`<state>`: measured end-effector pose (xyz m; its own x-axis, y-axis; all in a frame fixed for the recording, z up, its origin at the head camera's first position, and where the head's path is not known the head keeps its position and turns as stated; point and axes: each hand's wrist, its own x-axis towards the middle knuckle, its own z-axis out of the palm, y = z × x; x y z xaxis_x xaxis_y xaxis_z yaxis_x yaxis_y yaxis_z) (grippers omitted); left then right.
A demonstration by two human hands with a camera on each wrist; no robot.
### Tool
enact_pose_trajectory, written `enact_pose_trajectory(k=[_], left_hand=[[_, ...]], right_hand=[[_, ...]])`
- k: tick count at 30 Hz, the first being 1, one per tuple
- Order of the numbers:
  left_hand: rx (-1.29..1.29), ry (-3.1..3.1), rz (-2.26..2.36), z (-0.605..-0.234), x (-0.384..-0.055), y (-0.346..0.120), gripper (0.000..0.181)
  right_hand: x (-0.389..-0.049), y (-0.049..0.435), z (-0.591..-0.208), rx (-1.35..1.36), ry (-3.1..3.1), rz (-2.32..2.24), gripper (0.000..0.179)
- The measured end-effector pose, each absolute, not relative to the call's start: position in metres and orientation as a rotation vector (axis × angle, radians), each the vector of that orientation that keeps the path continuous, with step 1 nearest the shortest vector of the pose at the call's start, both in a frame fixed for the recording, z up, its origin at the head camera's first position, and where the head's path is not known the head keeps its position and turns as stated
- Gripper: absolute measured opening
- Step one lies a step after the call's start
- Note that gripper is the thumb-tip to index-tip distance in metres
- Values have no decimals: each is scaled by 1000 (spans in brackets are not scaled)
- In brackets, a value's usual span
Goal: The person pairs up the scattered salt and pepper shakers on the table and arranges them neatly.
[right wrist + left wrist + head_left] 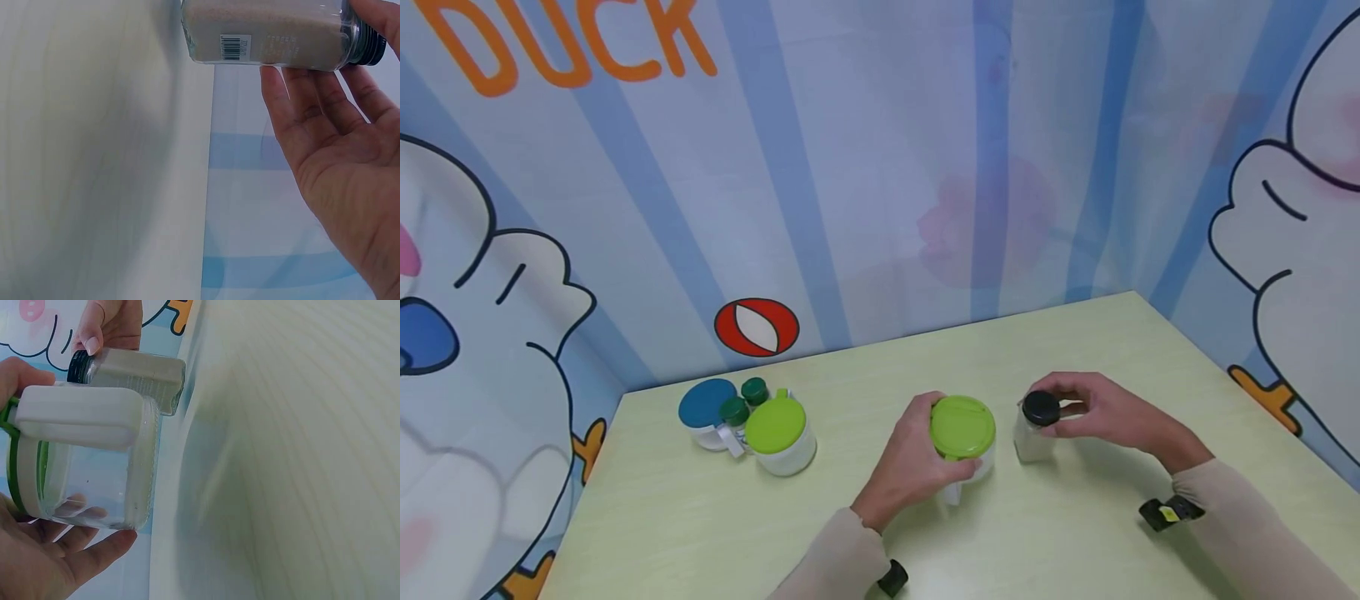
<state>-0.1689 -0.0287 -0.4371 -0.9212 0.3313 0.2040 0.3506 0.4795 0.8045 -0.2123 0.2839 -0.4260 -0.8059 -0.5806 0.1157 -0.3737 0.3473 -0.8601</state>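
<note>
In the head view my left hand (913,462) grips a clear jar with a green lid (962,427), thumb on the near side and fingers round the far side. The jar's white handle (81,415) faces the left wrist camera, and its clear body looks empty. To the right, my right hand (1105,412) holds a square glass bottle (1032,444) by its black cap (1041,408), between thumb and fingers. Pale grainy contents and a barcode label (235,47) show on the bottle in the right wrist view. Both containers stand upright, close together.
On the left of the pale table (700,533) stand a blue-lidded container (707,402), another green-lidded jar (777,429) and two small dark-green-capped bottles (755,389), clustered together. A printed cloth backdrop (880,167) rises along the table's back and sides.
</note>
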Motion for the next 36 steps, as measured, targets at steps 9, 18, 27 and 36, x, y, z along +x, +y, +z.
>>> enact_pose_trajectory(k=[9, 18, 27, 36], left_hand=[[-602, -2725, -1461, -436, -173, -12, 87], [-641, -2700, -1465, -435, -178, 1, 86], [-652, -2698, -1472, -436, -180, 15, 86], [-665, -2678, -1467, -439, -184, 28, 84]], right_hand=[[-213, 298, -426, -873, 2384, -1456, 40], [-215, 311, -426, -843, 2412, -1448, 41], [-214, 326, -426, -774, 2414, -1454, 41], [-215, 340, -428, -725, 2422, -1442, 42]])
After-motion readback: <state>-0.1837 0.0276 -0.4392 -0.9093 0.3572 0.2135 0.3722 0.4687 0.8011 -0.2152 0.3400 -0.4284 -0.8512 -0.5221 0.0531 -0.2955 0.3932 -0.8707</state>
